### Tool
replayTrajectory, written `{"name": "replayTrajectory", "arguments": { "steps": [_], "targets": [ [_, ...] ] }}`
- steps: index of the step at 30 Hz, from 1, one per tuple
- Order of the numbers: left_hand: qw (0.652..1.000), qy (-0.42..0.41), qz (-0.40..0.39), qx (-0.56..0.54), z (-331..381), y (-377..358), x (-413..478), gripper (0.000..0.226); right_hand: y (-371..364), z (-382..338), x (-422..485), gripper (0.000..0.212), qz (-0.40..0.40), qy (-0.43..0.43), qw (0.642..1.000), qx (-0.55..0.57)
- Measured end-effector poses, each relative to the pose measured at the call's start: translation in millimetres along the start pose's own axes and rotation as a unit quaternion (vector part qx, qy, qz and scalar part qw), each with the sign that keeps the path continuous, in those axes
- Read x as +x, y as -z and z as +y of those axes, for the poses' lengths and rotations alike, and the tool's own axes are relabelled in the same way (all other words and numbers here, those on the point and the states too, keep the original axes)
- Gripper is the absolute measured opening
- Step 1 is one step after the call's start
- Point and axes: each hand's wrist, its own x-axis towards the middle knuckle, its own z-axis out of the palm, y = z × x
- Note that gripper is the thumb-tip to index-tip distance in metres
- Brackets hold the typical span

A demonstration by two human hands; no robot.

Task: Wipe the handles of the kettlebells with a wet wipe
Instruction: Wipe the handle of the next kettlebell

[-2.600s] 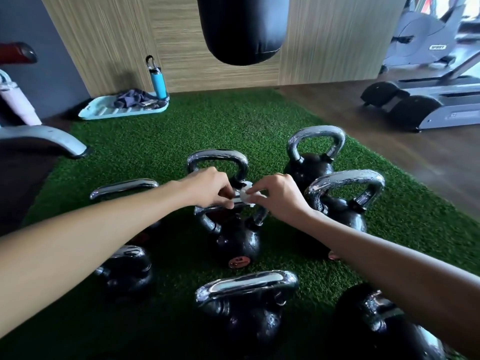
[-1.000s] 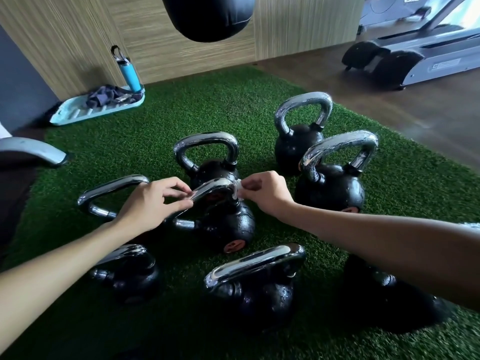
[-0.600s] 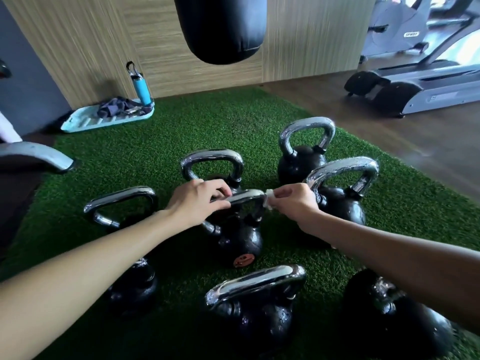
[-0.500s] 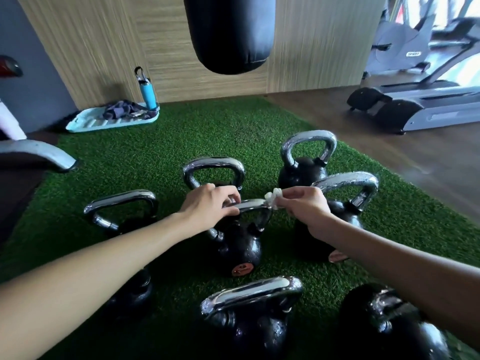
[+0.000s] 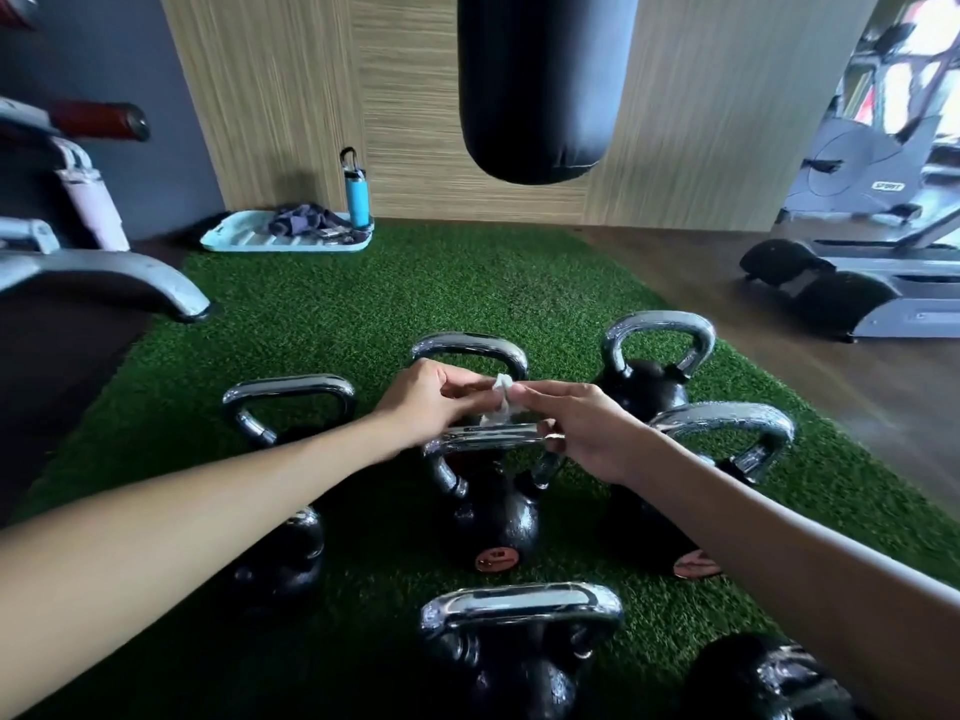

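Note:
Several black kettlebells with chrome handles stand on green turf (image 5: 467, 283). The middle kettlebell (image 5: 493, 517) has its handle (image 5: 488, 438) just below both hands. A small crumpled white wet wipe (image 5: 501, 402) hangs between the hands, just above that handle. My left hand (image 5: 431, 402) pinches the wipe from the left. My right hand (image 5: 582, 428) pinches it from the right with thumb and forefinger. More kettlebells sit at the left (image 5: 288, 407), behind (image 5: 657, 356), at the right (image 5: 727, 433) and in front (image 5: 519, 636).
A black punching bag (image 5: 540, 80) hangs over the far turf. A light-blue tray (image 5: 249, 241) with a cloth and a blue bottle (image 5: 357, 192) lies by the wooden wall. A grey machine leg (image 5: 119, 278) is at the left, treadmills (image 5: 857, 293) at the right.
Both hands have lifted off the middle handle and come together, now holding the wipe between them above it. The camera has tilted up a little.

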Motion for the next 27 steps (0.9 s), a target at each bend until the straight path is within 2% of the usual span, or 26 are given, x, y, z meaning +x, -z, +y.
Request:
{"name": "replayTrajectory", "arguments": {
  "steps": [4, 6, 8, 9, 10, 11, 12, 16, 18, 20, 22, 25, 27],
  "targets": [
    [0.999, 0.025, 0.009, -0.03, -3, 4, -6, 0.059, 2, -6, 4, 0.033, -0.069, -0.025, 0.997, -0.024],
    [1.0, 0.01, 0.02, -0.004, 0, 3, -6, 0.054, 8, -10, 8, 0.03, -0.088, -0.022, 0.996, -0.026],
    [0.999, 0.003, 0.027, 0.026, 2, 5, -3, 0.043, 11, -11, 12, 0.025, -0.081, -0.001, 0.995, -0.054],
    [0.999, 0.009, 0.028, 0.044, 3, 6, -2, 0.038, 11, -10, 13, 0.023, -0.047, 0.027, 0.992, -0.113],
    [0.997, 0.013, 0.027, 0.065, 3, 8, -1, 0.033, 14, -7, 17, 0.022, 0.012, 0.064, 0.977, -0.205],
    [0.996, 0.01, 0.024, 0.088, 2, 9, 0, 0.03, 15, -4, 21, 0.021, 0.081, 0.106, 0.944, -0.302],
    [0.994, 0.003, 0.022, 0.11, 0, 9, 0, 0.028, 17, -3, 22, 0.021, 0.115, 0.14, 0.909, -0.376],
    [0.974, -0.032, -0.005, 0.226, 6, 0, 1, 0.024, 19, 1, 24, 0.03, 0.013, 0.142, 0.844, -0.516],
    [0.964, -0.062, -0.033, 0.256, 11, -9, 4, 0.023, 18, 2, 21, 0.035, 0.037, 0.153, 0.811, -0.564],
    [0.951, -0.094, -0.044, 0.291, 15, -19, 5, 0.031, 19, 3, 20, 0.036, 0.053, 0.178, 0.796, -0.576],
    [0.943, -0.103, -0.046, 0.312, 15, -21, 7, 0.031, 19, 3, 20, 0.038, 0.03, 0.189, 0.79, -0.583],
    [0.956, -0.079, -0.063, 0.276, 8, -7, 6, 0.03, 15, 5, 22, 0.045, -0.007, 0.197, 0.783, -0.59],
    [0.967, -0.055, -0.07, 0.239, -5, 8, 6, 0.031, 14, 9, 23, 0.046, 0.006, 0.198, 0.777, -0.598]
  ]
}}
